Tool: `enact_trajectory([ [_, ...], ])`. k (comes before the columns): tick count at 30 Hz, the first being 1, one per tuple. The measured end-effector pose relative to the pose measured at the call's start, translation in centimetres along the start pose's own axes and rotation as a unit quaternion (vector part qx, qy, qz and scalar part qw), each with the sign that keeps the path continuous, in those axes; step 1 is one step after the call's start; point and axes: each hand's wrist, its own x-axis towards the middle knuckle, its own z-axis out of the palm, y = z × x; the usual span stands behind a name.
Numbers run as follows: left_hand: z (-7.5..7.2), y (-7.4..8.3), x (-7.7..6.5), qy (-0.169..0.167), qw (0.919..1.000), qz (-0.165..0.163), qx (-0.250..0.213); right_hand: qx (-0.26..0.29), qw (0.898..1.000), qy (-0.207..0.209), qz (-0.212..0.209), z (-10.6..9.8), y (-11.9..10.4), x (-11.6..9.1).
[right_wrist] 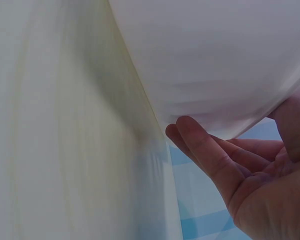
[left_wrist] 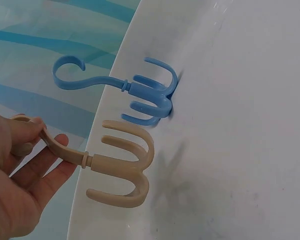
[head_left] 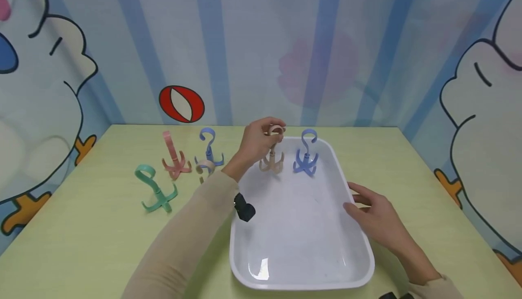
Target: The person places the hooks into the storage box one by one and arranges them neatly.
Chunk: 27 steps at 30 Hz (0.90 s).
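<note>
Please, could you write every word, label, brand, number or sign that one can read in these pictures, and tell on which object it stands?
There are none: no readable text in any view.
White tray: only faint specks and marks, no letters that I can make out.
Beige hook in the left hand: no lettering visible.
Backdrop: cartoon drawings and stripes, no words.

L arm (head_left: 183,240) in fr. 7 o'clock, L hand (head_left: 258,140) nr ctr, fingers pinched w/ thumb. R hand (head_left: 373,217) at 4 o'clock, thumb apart fr. slightly bent fingers.
</note>
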Motion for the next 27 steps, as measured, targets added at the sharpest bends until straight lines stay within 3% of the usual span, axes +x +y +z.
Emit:
enact_trajectory([
  [12,0.5,-1.1,0.3,0.024,0.9995,0.015,0.015,-0.004,1.000,0.003,0.004,-0.1,-0.2,0.0],
  [27,0.9,-1.8,0.7,0.027,0.9988,0.026,0.033,-0.004,1.000,0.004,0.014,0.1,-0.3,0.0],
])
